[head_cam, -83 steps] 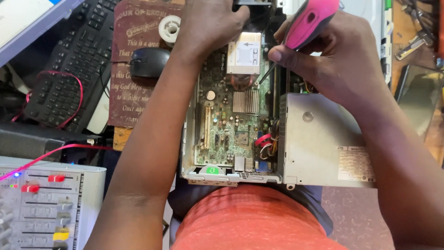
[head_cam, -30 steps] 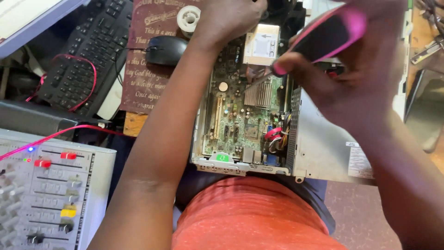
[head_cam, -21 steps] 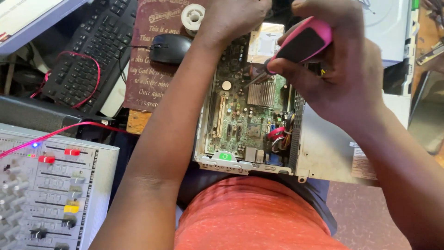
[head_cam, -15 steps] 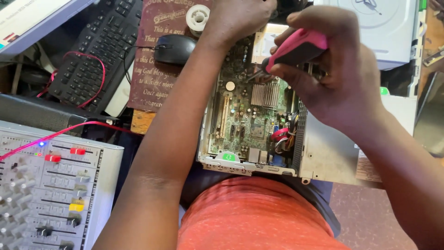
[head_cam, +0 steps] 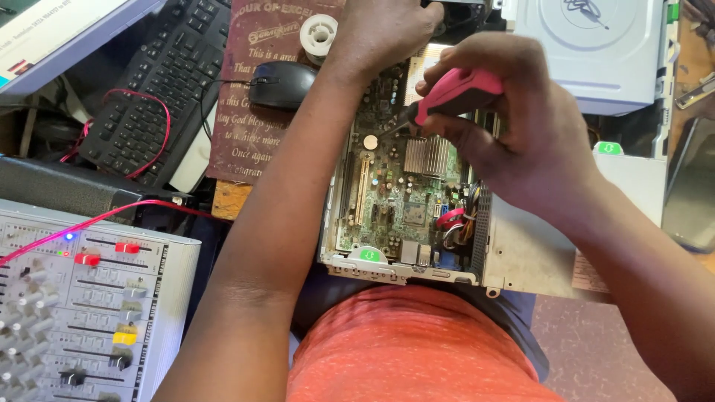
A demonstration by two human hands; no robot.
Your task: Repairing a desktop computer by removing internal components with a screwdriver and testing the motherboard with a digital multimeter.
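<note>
A person looks down at an open desktop computer case (head_cam: 521, 253) resting against their lap, its green motherboard (head_cam: 391, 186) exposed. The right hand (head_cam: 514, 141) is closed tight around the pink handle of a screwdriver (head_cam: 450, 93), fingers wrapped over the grip. The dark shaft slants down and to the left, its tip meeting the board just beside a round silver coin battery (head_cam: 370, 141) and left of a finned metal heatsink (head_cam: 426, 155). The left hand (head_cam: 383, 30) reaches to the far end of the case, resting on the parts there. Its fingers curl down out of sight, so whether it grips anything cannot be told.

A red cable bundle (head_cam: 449, 219) sits on the near right part of the board. Green tabs mark the near edge of the case. To the far right of the case lies a pale grey optical drive (head_cam: 588, 52).

Left of the case, a dark red placard (head_cam: 249, 112) with printed lettering lies flat. On it rest a black computer mouse (head_cam: 281, 83) and a white spool (head_cam: 318, 33). Farther left is a black keyboard (head_cam: 149, 89) with a thin red wire (head_cam: 149, 126) looped over it. At the near left sits a white audio mixer (head_cam: 82, 305) with red and yellow sliders and one blue light. The person wears an orange shirt (head_cam: 417, 346).
</note>
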